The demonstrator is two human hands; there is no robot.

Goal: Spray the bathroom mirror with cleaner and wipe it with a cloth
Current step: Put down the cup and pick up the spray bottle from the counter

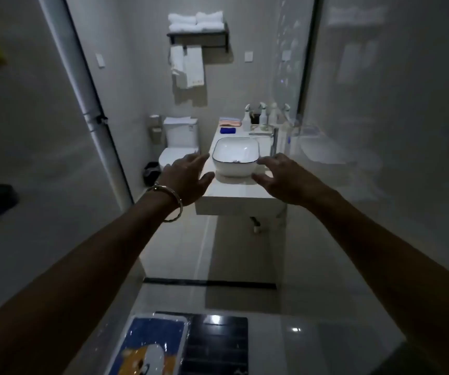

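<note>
Right of centre, the spray bottle (246, 119) stands at the back of the counter (234, 191) among a tight cluster of other bottles, and we reckon it is light, stiff plastic, perhaps slick. The neck under the trigger looks like the place to take it. Just left of it lie a blue cloth (228, 130) and a folded pink cloth (230, 121), both soft and limp, so a pinch anywhere should do. The mirror (289, 50) runs up the upper right at a glancing angle, speckled. It is fixed, fragile glass, so even pressure would suit it. Our left hand (188, 180) and right hand (280, 180) hover mid-frame with fingers spread, holding nothing, well short of the bottles. The white basin (235, 155) fills the counter's middle and the tall tap (273, 139) stands just beside the mirror, so any reach has to thread past both. The toilet (180, 142) crowds the left, and the floor below looks open.
</note>
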